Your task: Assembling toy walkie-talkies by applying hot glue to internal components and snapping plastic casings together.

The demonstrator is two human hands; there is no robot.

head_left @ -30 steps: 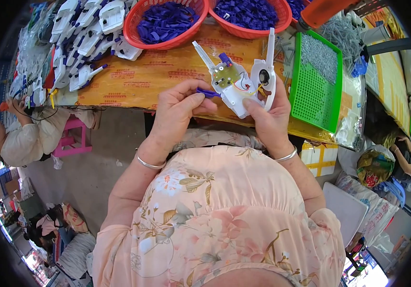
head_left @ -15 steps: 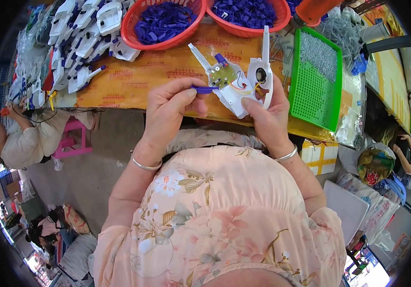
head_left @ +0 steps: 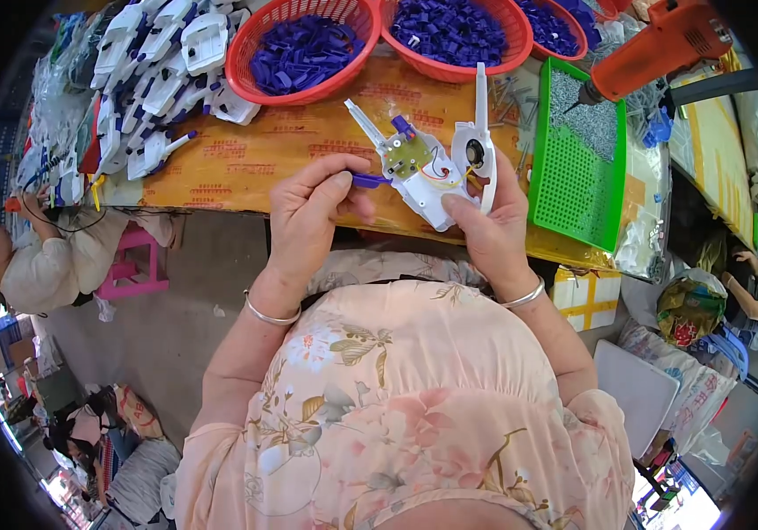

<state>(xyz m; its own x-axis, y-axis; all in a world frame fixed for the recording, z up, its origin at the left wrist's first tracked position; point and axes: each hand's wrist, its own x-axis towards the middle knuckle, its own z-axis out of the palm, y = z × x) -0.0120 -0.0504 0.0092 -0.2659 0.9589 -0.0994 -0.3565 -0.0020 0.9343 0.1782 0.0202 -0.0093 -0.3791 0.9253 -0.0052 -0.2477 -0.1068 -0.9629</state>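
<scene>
My right hand (head_left: 494, 225) grips the lower end of an opened white plastic toy casing, its thumb pressed on the front half (head_left: 427, 196). That half carries a green circuit board (head_left: 409, 157), thin wires and a small purple part at its top. Beside it stands the other half, with a round black speaker (head_left: 474, 155), joined by wires. My left hand (head_left: 306, 208) pinches a slim purple plastic piece (head_left: 368, 180) between thumb and fingers. The piece's right end meets the casing's left edge; whether it is seated there I cannot tell.
Red baskets (head_left: 237, 66) of purple parts line the table's far side. Finished-looking white and purple casings (head_left: 162, 93) pile up at left. A green tray (head_left: 573, 190) of screws lies at right, under an orange power screwdriver (head_left: 657, 53). Another person (head_left: 52, 265) sits at far left.
The orange screwdriver has swung right and down, its tip now over the green tray. The purple piece tilts slightly differently against the casing. The whole view has shifted a little.
</scene>
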